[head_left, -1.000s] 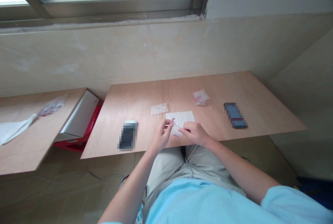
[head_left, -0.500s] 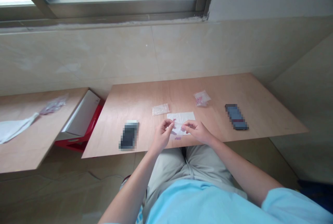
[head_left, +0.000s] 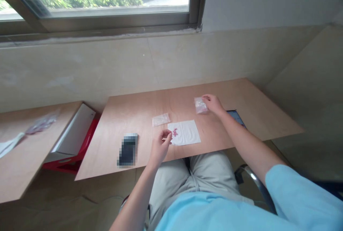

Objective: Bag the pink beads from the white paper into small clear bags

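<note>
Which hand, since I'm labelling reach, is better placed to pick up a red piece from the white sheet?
Probably the left hand: it is close beside the red pieces on the left part of the white sheet, while the right hand is farther off, at the clear bag.

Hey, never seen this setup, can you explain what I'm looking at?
There's no machine, just a person's left hand and right hand, seen from a camera worn on their head, looking forward and down. On the wooden table lies a white sheet with small pink pieces near its left edge. Beyond it sit a clear packet and, further right, a clear bag. A phone-like device at the right is partly hidden; a dark rectangle at the left is pixelated. The right hand's fingers are at the bag's corner. The left hand is by the sheet's edge; I can't tell whether either hand grips anything.
</note>
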The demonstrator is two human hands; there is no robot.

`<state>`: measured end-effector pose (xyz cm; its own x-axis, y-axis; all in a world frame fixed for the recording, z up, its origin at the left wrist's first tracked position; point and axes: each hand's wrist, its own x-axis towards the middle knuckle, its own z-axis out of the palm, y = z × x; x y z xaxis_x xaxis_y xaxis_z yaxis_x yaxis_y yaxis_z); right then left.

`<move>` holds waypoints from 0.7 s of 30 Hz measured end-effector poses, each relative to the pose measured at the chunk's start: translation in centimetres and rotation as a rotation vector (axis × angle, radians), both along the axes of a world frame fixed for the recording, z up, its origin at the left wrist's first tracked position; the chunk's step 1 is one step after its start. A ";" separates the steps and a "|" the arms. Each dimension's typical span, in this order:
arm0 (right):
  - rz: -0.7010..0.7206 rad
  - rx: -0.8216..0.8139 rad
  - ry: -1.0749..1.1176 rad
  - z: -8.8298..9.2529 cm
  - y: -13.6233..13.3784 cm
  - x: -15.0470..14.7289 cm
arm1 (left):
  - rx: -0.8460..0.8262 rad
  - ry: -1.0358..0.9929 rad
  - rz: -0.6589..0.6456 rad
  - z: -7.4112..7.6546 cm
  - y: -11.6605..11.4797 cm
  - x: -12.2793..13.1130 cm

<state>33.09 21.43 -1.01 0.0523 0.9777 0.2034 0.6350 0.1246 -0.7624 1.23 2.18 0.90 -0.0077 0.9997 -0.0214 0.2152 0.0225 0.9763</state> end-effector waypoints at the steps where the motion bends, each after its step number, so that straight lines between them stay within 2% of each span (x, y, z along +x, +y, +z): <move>1: -0.009 -0.033 -0.113 -0.1 1.3 0.7 | 0.008 0.035 -0.001 -0.1 0.0 -0.1; 5: -0.010 -0.080 -0.215 -0.7 4.2 2.1 | 0.093 0.253 -0.007 -0.3 0.2 -0.8; 10: -0.052 -0.053 -0.261 -1.3 4.2 2.4 | 0.193 0.574 0.077 0.4 0.6 -3.6; 13: -0.068 0.040 -0.235 -1.5 2.3 2.6 | 0.150 0.716 0.178 0.7 1.1 -7.3; 16: -0.033 0.125 -0.120 -1.8 -1.3 2.9 | 0.035 0.846 0.297 0.2 1.5 -11.6; 19: -0.019 0.130 -0.048 -2.5 -5.0 3.4 | -0.099 0.985 0.351 -0.8 1.3 -14.9; 21: -0.004 0.084 -0.032 -3.4 -6.5 3.8 | -0.201 1.043 0.343 -1.5 0.8 -16.0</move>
